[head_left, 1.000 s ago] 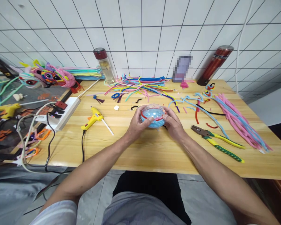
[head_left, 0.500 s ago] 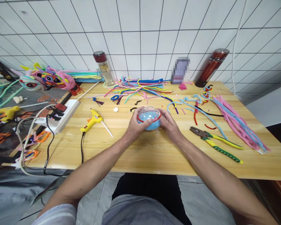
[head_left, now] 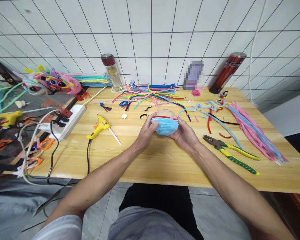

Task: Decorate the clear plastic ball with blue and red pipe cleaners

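Between my two hands is a clear plastic ball, its lower part wrapped in rows of light blue pipe cleaner with one red row along the top. My left hand grips its left side, thumb pressed on the blue rows. On the right side my right hand is closed around it, some fingers hidden behind and beneath. The ball is tilted so its blue side faces me. Black pipe cleaner bits lie just beyond my left hand. To the right are pliers with green and yellow handles.
A yellow glue gun with a cord lies left, near a white power strip. Loose pipe cleaners spread at the back, with a pink and blue bundle right. A glass bottle and a red thermos stand by the wall.
The ball has been tipped, so its blue wrapped side now faces me and the red row sits higher. Both hands have shifted slightly right with it.
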A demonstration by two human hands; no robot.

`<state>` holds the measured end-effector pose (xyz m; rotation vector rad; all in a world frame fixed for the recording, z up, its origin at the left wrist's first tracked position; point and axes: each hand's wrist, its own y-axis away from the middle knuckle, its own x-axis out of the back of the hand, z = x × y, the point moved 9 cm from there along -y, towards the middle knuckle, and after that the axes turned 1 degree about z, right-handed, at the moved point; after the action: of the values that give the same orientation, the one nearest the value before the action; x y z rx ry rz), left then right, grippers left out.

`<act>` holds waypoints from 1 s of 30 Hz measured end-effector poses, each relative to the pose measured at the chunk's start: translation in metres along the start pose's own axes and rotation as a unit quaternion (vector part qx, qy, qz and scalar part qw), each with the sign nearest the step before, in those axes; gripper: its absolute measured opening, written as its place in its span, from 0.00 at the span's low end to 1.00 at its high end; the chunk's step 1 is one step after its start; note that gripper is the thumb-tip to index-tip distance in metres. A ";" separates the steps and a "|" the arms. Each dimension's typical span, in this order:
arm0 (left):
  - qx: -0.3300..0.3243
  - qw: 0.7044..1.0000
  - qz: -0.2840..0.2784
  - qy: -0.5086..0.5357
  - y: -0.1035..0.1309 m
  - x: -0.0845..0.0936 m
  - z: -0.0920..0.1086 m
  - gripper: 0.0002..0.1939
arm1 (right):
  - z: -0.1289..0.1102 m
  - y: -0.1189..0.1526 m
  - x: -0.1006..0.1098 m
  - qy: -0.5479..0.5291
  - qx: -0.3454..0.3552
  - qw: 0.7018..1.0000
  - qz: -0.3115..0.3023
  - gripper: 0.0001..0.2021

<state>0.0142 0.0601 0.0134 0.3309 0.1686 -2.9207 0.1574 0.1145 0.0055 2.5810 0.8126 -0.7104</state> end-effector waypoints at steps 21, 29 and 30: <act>0.057 0.992 0.008 0.114 -0.004 -0.005 -0.006 0.40 | -0.005 0.002 0.001 0.061 0.050 0.997 0.010 0.21; -0.008 1.000 -0.010 -0.002 0.006 -0.006 0.006 0.49 | -0.007 0.002 0.002 0.054 0.056 0.997 0.019 0.20; -0.033 0.999 -0.016 -0.033 0.007 -0.008 0.011 0.52 | -0.008 0.002 0.003 0.049 0.058 0.997 0.023 0.20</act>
<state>0.0213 0.0529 0.0248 0.2228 0.2605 -2.9451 0.1632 0.1177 0.0105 2.7491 0.7582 -0.6388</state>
